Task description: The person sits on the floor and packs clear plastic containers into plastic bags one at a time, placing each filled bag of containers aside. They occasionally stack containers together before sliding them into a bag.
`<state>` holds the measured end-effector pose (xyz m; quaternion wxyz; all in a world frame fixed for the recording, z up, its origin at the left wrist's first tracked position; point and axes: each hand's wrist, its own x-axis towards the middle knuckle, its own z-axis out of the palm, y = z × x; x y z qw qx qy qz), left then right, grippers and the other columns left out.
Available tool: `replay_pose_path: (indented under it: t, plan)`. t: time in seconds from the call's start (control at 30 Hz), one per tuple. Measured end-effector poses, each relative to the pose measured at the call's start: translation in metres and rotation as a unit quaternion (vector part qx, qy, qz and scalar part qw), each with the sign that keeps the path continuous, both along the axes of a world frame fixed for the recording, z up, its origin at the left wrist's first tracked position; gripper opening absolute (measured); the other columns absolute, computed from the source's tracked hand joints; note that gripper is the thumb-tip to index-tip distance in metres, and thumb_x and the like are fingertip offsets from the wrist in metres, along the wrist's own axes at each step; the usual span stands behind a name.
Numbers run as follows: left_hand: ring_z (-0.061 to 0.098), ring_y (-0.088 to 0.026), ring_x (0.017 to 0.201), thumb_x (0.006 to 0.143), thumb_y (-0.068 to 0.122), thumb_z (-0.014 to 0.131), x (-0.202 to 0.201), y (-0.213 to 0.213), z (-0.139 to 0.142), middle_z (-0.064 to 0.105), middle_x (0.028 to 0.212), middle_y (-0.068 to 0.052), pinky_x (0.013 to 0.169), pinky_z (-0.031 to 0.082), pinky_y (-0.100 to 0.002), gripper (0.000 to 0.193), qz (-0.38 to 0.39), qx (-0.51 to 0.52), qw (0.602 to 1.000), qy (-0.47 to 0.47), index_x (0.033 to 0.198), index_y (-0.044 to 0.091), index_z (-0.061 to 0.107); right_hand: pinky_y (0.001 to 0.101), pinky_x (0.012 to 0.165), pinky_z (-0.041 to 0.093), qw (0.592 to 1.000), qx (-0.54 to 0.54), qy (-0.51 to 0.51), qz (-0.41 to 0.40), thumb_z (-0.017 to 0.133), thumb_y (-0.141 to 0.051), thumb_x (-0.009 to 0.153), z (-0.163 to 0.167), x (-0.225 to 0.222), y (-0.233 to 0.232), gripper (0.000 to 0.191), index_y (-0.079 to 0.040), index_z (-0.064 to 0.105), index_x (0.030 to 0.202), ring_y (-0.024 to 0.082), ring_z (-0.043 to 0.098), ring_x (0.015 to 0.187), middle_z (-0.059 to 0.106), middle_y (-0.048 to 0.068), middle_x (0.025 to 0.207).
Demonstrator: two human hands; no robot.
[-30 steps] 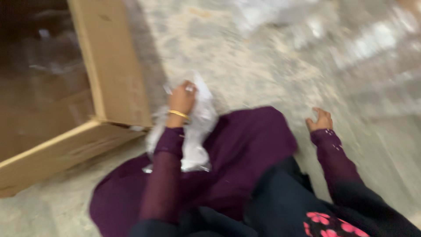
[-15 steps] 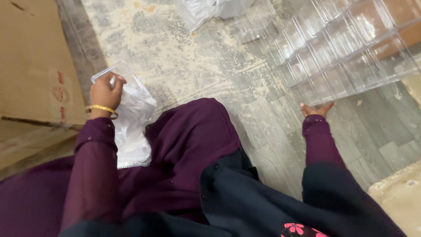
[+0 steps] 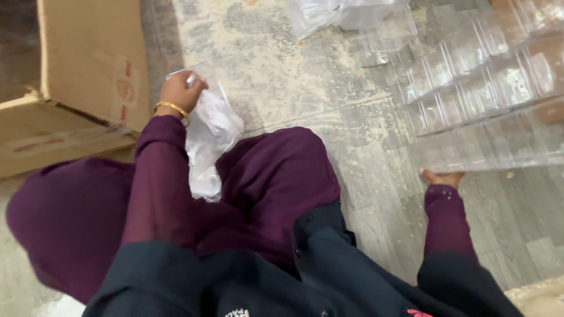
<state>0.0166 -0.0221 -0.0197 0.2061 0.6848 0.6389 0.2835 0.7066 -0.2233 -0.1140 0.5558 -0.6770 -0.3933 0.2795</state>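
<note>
Left hand [image 3: 178, 93] now lifting 1 clear container [image 3: 194, 79].
I am seeing it pinching the rim beside the cardboard box [image 3: 88, 70], clear of the plastic bag [image 3: 211, 141]; right hand [image 3: 442, 177], farther from the box, is pressing flat under the stacked clear containers [image 3: 487, 88].

One cardboard box [image 3: 88, 82] is sitting just beside the left hand's fingers [image 3: 191, 88]. One crumpled clear plastic bag [image 3: 211, 138] is hanging under them. Several rows of clear plastic containers [image 3: 482, 88], too many to count, are lying above the right hand's fingers [image 3: 443, 176].
</note>
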Motion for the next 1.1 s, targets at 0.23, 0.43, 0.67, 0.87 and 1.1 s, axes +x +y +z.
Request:
replay_pose_path:
  t: [0.23, 0.43, 0.67, 0.87, 1.1]
  plan:
    - [0.070, -0.037, 0.085, 0.094, 0.038, 0.062, 0.001, 0.000, -0.001, 0.073, 0.087, -0.019, 0.079, 0.053, -0.046, 0.029, 0.008, 0.002, 1.000, -0.027, 0.090, 0.015, 0.079, 0.0406, 0.108, 0.051, 0.992, -0.028, -0.110, 0.054, 0.089, 0.009, 0.075, -0.007, -0.039, -0.017, 0.099, 0.000, 0.028, 0.153, 0.030, 0.060, 0.130, 0.055, 0.018, 0.147]
    - [0.068, -0.042, 0.089, 0.091, 0.031, 0.064, 0.006, 0.002, 0.006, 0.073, 0.090, -0.021, 0.079, 0.052, -0.050, 0.024, 0.003, -0.002, 1.000, -0.004, 0.088, 0.012, 0.078, 0.0377, 0.098, 0.053, 0.970, -0.106, -0.137, 0.170, 0.089, -0.007, 0.071, -0.004, -0.079, -0.006, 0.065, 0.002, 0.063, 0.129, 0.023, 0.066, 0.109, 0.070, 0.011, 0.122]
    - [0.073, -0.035, 0.089, 0.097, 0.022, 0.064, 0.059, 0.019, 0.093, 0.075, 0.098, -0.017, 0.080, 0.056, -0.046, 0.019, -0.127, 0.101, 0.986, -0.030, 0.105, 0.006, 0.070, 0.0384, 0.098, 0.054, 0.924, -0.295, -0.191, 0.148, 0.095, -0.028, 0.067, -0.002, -0.154, 0.073, 0.066, 0.006, 0.071, 0.119, 0.030, 0.072, 0.105, 0.075, 0.017, 0.115]
    - [0.077, -0.022, 0.095, 0.109, 0.049, 0.062, 0.193, 0.004, 0.177, 0.029, 0.170, -0.007, 0.072, 0.061, -0.038, 0.068, -0.313, 0.270, 0.911, -0.002, 0.163, 0.023, 0.030, 0.0382, 0.098, 0.051, 0.930, -0.118, -0.161, 0.309, 0.091, -0.028, 0.060, 0.007, -0.222, 0.152, 0.075, 0.002, 0.065, 0.123, 0.027, 0.068, 0.110, 0.072, 0.016, 0.118]
    - [0.074, -0.030, 0.090, 0.103, 0.059, 0.058, 0.224, 0.010, 0.179, 0.039, 0.161, -0.007, 0.071, 0.059, -0.045, 0.062, -0.302, 0.231, 0.913, 0.147, 0.148, 0.018, 0.045, 0.0384, 0.094, 0.053, 0.880, -0.207, -0.178, 0.388, 0.090, -0.035, 0.061, 0.016, -0.263, 0.189, 0.069, 0.003, 0.068, 0.114, 0.028, 0.068, 0.102, 0.072, 0.018, 0.109]
